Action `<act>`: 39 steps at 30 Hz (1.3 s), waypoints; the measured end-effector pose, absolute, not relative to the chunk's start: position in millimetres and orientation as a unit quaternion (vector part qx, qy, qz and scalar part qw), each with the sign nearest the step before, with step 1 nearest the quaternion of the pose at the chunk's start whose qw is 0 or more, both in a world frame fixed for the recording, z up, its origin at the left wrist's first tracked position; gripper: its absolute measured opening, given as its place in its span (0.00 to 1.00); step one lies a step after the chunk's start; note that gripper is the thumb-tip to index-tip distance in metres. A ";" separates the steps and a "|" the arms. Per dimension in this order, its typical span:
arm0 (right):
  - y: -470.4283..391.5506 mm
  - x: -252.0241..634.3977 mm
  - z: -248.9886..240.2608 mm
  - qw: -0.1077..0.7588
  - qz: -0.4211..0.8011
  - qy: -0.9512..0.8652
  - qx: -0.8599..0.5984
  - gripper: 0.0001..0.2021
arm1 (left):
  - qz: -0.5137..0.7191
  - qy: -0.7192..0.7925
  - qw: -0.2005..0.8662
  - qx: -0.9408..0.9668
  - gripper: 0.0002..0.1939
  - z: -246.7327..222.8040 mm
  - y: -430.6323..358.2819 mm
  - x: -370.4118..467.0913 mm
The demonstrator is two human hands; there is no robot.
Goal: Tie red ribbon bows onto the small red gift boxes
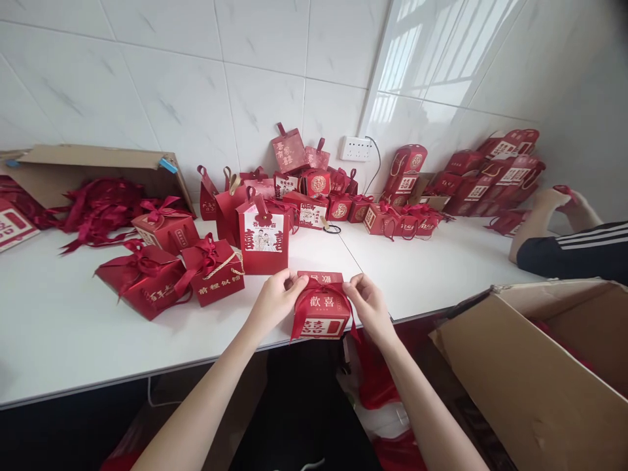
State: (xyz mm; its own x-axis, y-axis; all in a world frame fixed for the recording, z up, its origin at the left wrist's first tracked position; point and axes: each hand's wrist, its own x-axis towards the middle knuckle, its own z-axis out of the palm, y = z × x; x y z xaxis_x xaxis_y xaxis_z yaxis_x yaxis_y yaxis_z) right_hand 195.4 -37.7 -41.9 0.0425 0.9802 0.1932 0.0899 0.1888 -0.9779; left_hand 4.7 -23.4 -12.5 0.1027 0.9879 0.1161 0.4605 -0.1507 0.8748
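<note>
I see the small red gift box (321, 313) at the tabletop's (73, 327) near edge. Left hand (275, 297) and right hand (367, 302) each pinch its red ribbon (324, 288) at the top corners, keeping it taut across the lid.

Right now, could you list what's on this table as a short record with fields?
left hand: pinches ribbon at the small red box
right hand: pinches ribbon on its other side
box place: front edge of the white table
behind: tall red box with handle, many more red boxes
right: open cardboard carton; another person's arm
</note>
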 end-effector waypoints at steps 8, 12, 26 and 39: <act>-46.6 213.1 -30.5 0.345 0.353 -0.753 -0.435 0.48 | 0.412 0.530 0.335 0.661 0.15 -6.8 -31.1 12.3; -63.2 220.5 -28.5 0.428 0.143 -0.776 -0.440 0.45 | 0.541 0.413 0.190 0.707 0.08 -6.2 -52.0 32.6; -191.5 333.4 18.7 0.598 -0.114 -0.483 -0.630 0.37 | 0.601 0.208 0.247 0.731 0.07 21.8 -59.5 152.6; -273.3 425.3 37.2 0.671 0.250 -0.267 -0.645 0.29 | 0.376 0.021 0.159 0.913 0.11 -41.7 -64.4 345.0</act>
